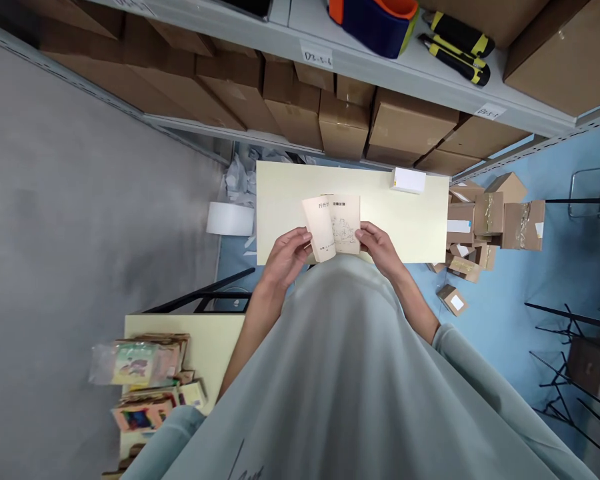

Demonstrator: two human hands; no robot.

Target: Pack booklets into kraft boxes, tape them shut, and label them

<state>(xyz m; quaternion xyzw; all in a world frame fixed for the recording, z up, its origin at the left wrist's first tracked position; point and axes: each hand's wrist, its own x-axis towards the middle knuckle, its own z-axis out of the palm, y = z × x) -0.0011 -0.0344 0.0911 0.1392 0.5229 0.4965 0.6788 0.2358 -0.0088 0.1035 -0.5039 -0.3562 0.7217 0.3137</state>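
Note:
An open booklet [345, 227] with cream pages lies spread between my two hands, above the near part of the pale yellow table [283, 193]. Its right page bears a line drawing under a dark heading; its left page carries a few printed characters and is lifted in a curve. My left hand [287, 255] pinches the outer edge of the left page between thumb and fingers. On the other side, my right hand [377, 247] grips the right edge, thumb on top. The fingers beneath the pages are hidden.
A small white box [409, 181] sits at the table's back right. Cardboard boxes [523, 225] are piled to the right. A shelf [370, 73] holding cartons and utility knives [457, 50] spans the far side. Stacked books [147, 373] occupy a second table at lower left, near a white roll [230, 219].

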